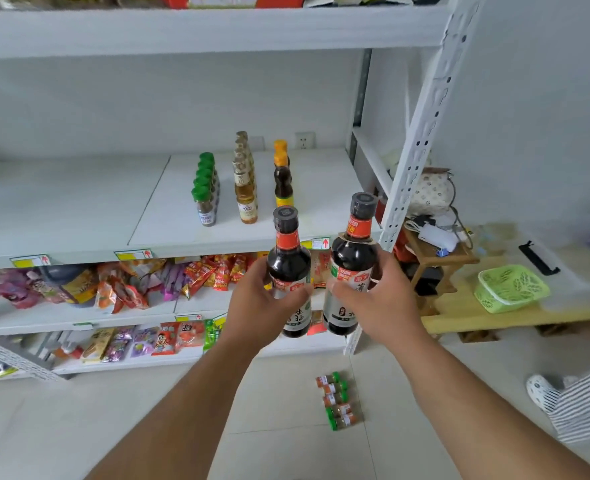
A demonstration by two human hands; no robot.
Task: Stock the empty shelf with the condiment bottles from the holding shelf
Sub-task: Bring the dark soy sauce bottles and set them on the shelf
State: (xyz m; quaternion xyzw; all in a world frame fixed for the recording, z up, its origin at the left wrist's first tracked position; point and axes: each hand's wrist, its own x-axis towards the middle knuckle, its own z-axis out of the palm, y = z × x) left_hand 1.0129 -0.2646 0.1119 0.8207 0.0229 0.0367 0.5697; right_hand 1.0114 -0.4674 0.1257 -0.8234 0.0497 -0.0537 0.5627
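Observation:
My left hand (262,306) grips a dark soy sauce bottle (288,258) with a grey cap. A second, slightly larger dark soy sauce bottle (354,251) is gripped by my right hand (373,303). Both bottles are upright, side by side in the air, just in front of the white shelf (79,216) at its right end. On that shelf stand three rows running front to back: green-capped spice jars (205,199), pale yellow bottles (246,188) and brown bottles with orange caps (282,178).
Snack packets (120,285) fill the lower shelves. Several small green-capped jars (337,400) lie on the tiled floor below my hands. The rack's white post (421,133) rises right of the bottles. Beyond it a low wooden table holds a green basket (510,287).

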